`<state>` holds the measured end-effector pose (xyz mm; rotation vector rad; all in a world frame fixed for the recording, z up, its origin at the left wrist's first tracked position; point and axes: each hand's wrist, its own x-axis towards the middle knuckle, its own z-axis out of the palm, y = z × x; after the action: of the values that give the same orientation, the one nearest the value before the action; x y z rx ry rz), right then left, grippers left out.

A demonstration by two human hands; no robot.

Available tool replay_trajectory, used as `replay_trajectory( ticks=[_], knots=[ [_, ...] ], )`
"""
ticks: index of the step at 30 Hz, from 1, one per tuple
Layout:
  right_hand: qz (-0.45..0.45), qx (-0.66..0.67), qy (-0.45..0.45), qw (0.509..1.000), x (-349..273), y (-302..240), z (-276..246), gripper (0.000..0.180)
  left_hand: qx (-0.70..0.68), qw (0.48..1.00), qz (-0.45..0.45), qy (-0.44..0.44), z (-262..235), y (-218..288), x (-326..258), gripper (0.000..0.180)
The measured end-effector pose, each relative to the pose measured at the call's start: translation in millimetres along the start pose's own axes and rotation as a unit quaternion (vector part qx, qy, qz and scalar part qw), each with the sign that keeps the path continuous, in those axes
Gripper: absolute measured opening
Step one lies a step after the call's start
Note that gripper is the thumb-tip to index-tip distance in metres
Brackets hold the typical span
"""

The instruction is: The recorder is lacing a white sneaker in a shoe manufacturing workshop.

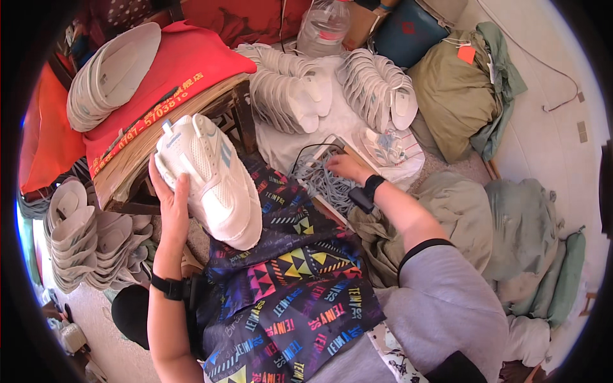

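Observation:
My left hand [170, 203] grips a white sneaker upper [225, 185] with grey-blue stripes, its thumb on the near side and its toe pointing down over my lap. The upper hangs above a dark apron [287, 287] with bright patterns. My right hand [345, 167] reaches into a shallow box [336, 217] and has its fingers closed on a heap of grey-blue shoelaces [322, 179]. Its fingertips are partly hidden among the laces. Just beyond this hand, a bundle of white striped uppers [385, 148] lies on white sheeting.
Nested stacks of white uppers stand on the red cloth [195, 54] over a wooden table [137, 163], on the white sheeting [271, 142], and at the left on the floor. A clear plastic jug [324, 29] is at the back. Olive sacks [456, 96] lie at the right.

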<state>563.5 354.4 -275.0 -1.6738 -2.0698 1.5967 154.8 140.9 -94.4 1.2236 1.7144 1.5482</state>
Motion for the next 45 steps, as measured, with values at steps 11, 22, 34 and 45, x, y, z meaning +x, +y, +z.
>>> replay_trajectory(
  ticks=[11, 22, 34, 45],
  knots=[
    [0.012, -0.252, 0.079, 0.964, 5.0, -17.5, 78.7, 0.031, 0.000, 0.999, -0.038, -0.008, -8.1, 13.4, -6.9, 0.078],
    [-0.280, -0.326, 0.070, 0.900, -36.1, -131.0, -26.0, 0.023, 0.300, 0.936, 0.181, 0.029, 0.2, 88.9, -11.8, 0.063],
    [-0.388, 0.029, -0.170, 0.906, -165.5, -340.5, -27.2, 0.022, -0.159, 0.925, -0.197, -0.283, 6.6, 128.2, -40.7, 0.022],
    [-0.422, -0.383, 0.139, 0.809, -131.5, -280.8, -24.8, 0.016, -0.127, 0.914, -0.265, -0.280, -14.7, 125.0, -57.4, 0.023]
  ],
)
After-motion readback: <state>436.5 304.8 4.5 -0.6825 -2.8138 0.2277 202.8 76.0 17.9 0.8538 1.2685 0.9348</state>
